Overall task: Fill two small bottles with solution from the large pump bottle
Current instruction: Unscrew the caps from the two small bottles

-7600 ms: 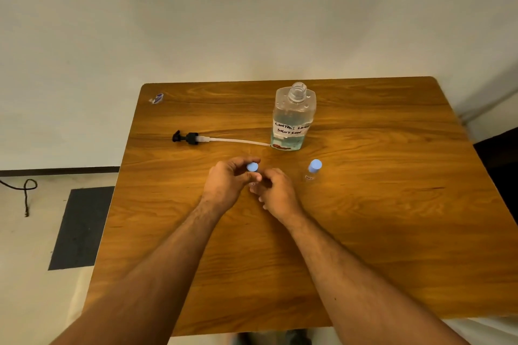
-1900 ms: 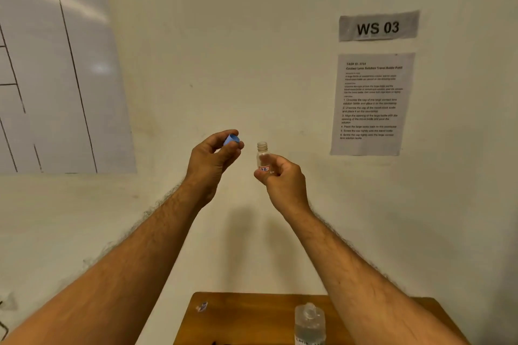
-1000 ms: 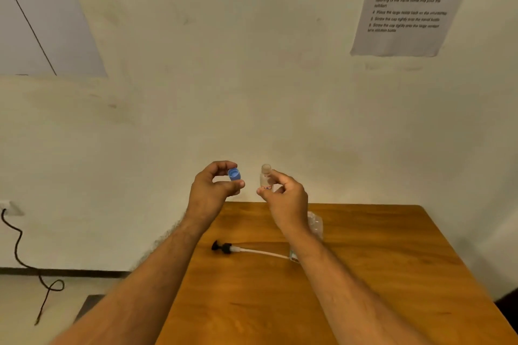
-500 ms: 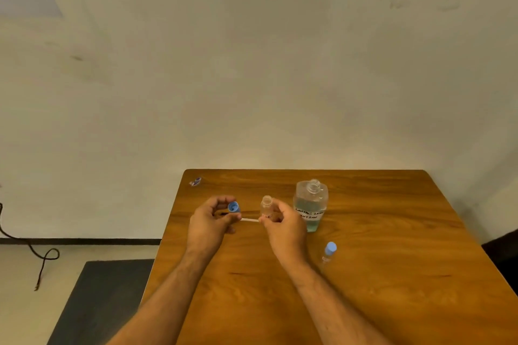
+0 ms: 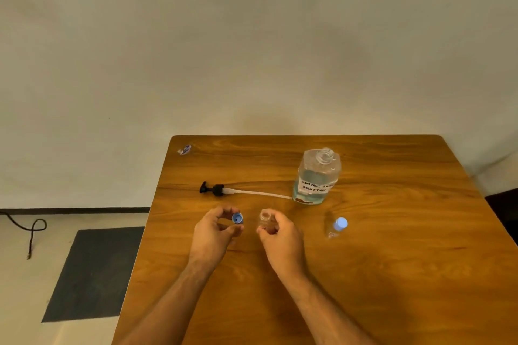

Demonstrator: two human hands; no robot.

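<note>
My left hand pinches a small blue cap, its hollow side facing me. My right hand grips an uncapped small clear bottle upright, just above the wooden table. Cap and bottle are apart by a few centimetres. A second small bottle with its blue cap on stands to the right. The large clear bottle with a handwritten label stands open behind. Its black pump with a white tube lies on the table to the left of it.
A small crumpled wrapper lies at the table's far left corner. A pale wall rises behind the table. On the floor to the left lie a dark mat and a black cable.
My view has tilted down from the wall to the table. Both hands have come down from chest height to just above the tabletop, still holding the cap and the open bottle.
</note>
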